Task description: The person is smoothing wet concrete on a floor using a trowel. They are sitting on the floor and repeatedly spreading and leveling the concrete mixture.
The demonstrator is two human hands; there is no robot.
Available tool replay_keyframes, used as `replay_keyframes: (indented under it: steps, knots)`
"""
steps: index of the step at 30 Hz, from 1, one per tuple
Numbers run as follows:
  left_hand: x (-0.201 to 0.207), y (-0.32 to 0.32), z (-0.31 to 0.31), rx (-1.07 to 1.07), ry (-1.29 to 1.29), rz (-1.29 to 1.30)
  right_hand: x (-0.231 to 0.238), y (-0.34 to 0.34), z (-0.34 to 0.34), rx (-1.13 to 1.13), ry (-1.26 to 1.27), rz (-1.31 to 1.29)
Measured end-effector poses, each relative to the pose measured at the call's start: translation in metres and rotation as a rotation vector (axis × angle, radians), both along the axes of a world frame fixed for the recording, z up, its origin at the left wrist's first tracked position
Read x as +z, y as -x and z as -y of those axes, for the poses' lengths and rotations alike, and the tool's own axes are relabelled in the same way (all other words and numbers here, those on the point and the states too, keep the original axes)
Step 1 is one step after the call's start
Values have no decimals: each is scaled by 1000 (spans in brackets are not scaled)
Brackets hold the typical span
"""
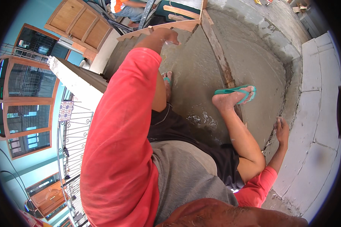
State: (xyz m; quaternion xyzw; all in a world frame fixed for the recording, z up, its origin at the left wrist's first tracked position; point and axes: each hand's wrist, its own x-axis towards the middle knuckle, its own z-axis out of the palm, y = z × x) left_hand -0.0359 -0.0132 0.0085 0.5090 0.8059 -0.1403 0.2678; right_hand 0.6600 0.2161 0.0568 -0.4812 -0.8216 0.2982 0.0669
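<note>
My left arm, in a red sleeve, reaches forward over grey wet cement (195, 56). At its end my left hand (171, 36) hangs loosely bent near a wooden edge board (185, 25), with nothing visible in it. To the right, my right hand (282, 130) is beside the pale block wall (310, 113), fingers mostly stretched out and no tool showing. Whether it touches the wall I cannot tell. My foot in a green flip-flop (235, 90) rests across a long wooden batten (218, 49); the other foot (167, 81) stands on the cement farther left.
A puddle (202, 119) glistens between my legs. Steps (119, 56) drop away at the left, beside a white ledge (77, 75) and a metal railing (77, 132). A wooden panel (79, 22) leans beyond. Another person (129, 9) sits or crouches at the top.
</note>
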Motion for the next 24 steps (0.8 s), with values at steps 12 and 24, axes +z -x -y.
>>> replay_keyframes:
  steps: [12, 24]
  knots:
    - [-1, -2, -3, 6, 19, 24, 3, 4, 3, -15, 42, -6]
    - [-3, -1, -1, -5, -51, 37, -1, 5, 2, -23, 43, -10]
